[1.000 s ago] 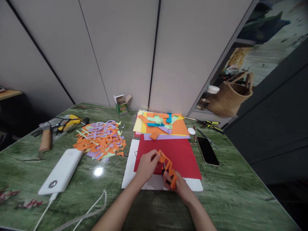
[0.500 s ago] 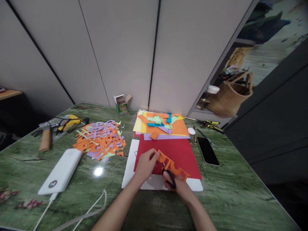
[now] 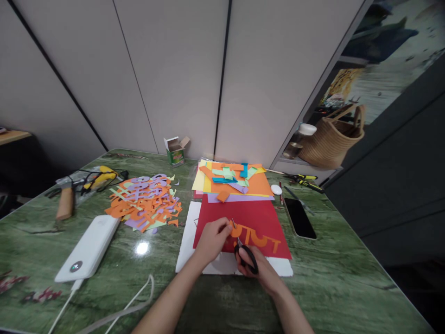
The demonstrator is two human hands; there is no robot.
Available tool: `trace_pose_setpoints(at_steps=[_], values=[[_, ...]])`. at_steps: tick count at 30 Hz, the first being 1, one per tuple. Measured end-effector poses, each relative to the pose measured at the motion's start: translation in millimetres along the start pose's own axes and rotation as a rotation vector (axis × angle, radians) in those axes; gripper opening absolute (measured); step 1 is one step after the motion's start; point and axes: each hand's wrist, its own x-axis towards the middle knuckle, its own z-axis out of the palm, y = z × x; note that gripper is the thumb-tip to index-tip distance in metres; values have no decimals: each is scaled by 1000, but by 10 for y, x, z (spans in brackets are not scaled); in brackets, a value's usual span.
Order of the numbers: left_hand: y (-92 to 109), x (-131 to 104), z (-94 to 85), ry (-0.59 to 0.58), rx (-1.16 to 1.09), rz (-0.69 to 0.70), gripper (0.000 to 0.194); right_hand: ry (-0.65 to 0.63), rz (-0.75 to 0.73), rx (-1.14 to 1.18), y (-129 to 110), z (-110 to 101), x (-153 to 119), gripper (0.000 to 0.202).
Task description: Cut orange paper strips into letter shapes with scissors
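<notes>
My left hand pinches the left end of an orange paper strip that has curved, letter-like cut-outs. In my right hand is a pair of black-handled scissors, with my fingers around the loops. The blades point up and to the left, close to the strip's left end; whether they touch the paper I cannot tell. Beneath both hands lies a red sheet of paper, itself on top of a white sheet. The strip stretches to the right over the red sheet.
Orange, purple and green paper scraps form a pile at left. Coloured sheets with loose pieces lie behind the red one. Around them are a phone, a white power bank with a cable, a small green box and a wooden-handled tool.
The orange strip's right end has swung up and to the right, away from my right hand. The scissors have shifted slightly right. My left hand has barely moved.
</notes>
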Motion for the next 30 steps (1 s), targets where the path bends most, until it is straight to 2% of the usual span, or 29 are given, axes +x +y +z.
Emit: trace_pose_setpoints(at_steps=[7, 30], values=[[6, -2, -1, 14, -14, -5, 26, 50, 12, 47, 48, 28, 23, 43], [-16, 2, 42, 39, -52, -45, 26, 3, -62, -4, -17, 35, 38, 44]])
